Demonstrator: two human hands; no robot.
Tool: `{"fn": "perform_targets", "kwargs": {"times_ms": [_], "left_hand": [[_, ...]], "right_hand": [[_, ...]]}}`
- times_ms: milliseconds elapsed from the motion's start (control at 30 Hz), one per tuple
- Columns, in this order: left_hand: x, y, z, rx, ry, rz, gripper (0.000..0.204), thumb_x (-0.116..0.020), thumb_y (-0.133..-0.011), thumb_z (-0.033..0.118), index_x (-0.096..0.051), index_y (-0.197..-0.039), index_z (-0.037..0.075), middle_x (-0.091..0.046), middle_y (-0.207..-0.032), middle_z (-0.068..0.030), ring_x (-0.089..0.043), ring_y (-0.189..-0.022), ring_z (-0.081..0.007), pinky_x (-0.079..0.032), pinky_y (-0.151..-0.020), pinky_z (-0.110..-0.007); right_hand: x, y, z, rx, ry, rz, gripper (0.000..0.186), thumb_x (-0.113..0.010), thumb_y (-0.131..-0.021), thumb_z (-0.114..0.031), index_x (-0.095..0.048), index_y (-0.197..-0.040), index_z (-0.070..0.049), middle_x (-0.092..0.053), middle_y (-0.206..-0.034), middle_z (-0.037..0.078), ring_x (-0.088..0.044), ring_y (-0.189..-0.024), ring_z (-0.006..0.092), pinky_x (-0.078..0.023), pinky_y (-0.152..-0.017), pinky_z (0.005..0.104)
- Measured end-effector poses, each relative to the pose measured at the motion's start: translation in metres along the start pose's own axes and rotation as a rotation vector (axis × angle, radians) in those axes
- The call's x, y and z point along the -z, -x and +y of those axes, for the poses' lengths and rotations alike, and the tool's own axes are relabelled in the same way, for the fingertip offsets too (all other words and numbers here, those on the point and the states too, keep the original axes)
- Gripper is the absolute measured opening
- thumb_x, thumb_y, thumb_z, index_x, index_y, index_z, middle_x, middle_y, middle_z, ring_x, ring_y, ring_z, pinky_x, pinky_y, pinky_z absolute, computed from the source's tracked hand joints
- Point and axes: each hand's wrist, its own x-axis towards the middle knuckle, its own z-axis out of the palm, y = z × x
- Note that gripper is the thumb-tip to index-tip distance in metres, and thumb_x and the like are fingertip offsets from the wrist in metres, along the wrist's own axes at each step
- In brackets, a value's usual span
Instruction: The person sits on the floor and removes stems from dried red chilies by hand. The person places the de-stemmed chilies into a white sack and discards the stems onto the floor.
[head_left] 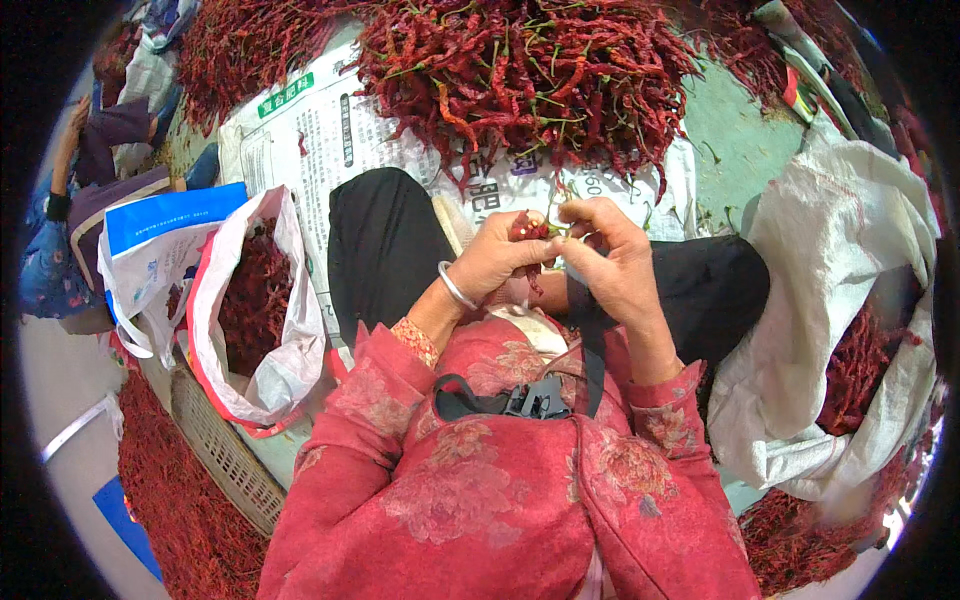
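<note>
My left hand (490, 262) is closed round a few dried red chili peppers (530, 228), their pale stem ends showing above the thumb and a red tip hanging below. Right beside it, my right hand (615, 262) has its thumb and fingers pinched together at a greenish chili stem (557, 229). Both hands meet above my lap. Just beyond them, a large heap of red chilies with stems (530, 85) lies on a printed white woven sack (310, 175) spread flat.
An open white bag with a red edge (204, 330) holds chilies at my left, near a plastic basket (225, 450). On the right, a big white woven sack (800, 260) also contains chilies. Another person's arm (66, 150) shows at far left. More chilies (190, 500) cover the lower left.
</note>
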Motion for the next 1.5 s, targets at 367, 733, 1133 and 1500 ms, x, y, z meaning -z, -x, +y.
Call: {"fn": "perform_targets", "kwargs": {"times_ms": [367,733,1133,1500], "left_hand": [[-0.007,-0.001,0.008,0.105,0.129,-0.073,0.016,-0.065,-0.083,0.017,-0.060,-0.091,0.005,-0.054,-0.074,0.0019,-0.046,-0.062,-0.0051,-0.038,-0.056,-0.019],[-0.002,-0.006,-0.004,0.045,-0.148,-0.002,0.013,-0.064,-0.082,0.014,-0.064,-0.086,0.002,-0.056,-0.073,0.0024,-0.047,-0.063,-0.0039,-0.038,-0.059,-0.018],[-0.002,-0.003,-0.004,-0.022,-0.474,-0.102,0.018,-0.065,-0.085,0.021,-0.064,-0.084,0.003,-0.059,-0.070,0.0028,-0.050,-0.062,-0.0042,-0.039,-0.055,-0.020],[-0.062,0.001,0.041,-0.068,0.388,0.064,0.015,-0.059,-0.091,0.020,-0.056,-0.099,0.008,-0.052,-0.080,0.0012,-0.043,-0.063,-0.0076,-0.034,-0.053,-0.021]], "right_hand": [[0.008,0.009,0.011,0.157,0.083,0.072,0.003,-0.063,-0.081,-0.001,-0.063,-0.080,0.002,-0.057,-0.072,0.003,-0.052,-0.062,0.0089,-0.041,-0.057,0.0216],[0.029,0.027,0.033,-0.260,-0.032,-0.088,0.013,-0.066,-0.077,-0.009,-0.065,-0.084,0.002,-0.064,-0.080,0.006,-0.057,-0.067,0.0124,-0.047,-0.061,0.0269],[0.002,0.012,0.025,0.060,0.074,0.098,0.011,-0.064,-0.077,-0.008,-0.059,-0.074,0.002,-0.054,-0.066,0.009,-0.055,-0.058,0.0236,-0.043,-0.055,0.0330],[-0.015,0.001,0.101,-0.309,0.025,-0.123,0.018,-0.058,-0.072,-0.014,-0.066,-0.079,0.000,-0.066,-0.070,0.012,-0.065,-0.059,0.0204,-0.052,-0.055,0.0349]]}}
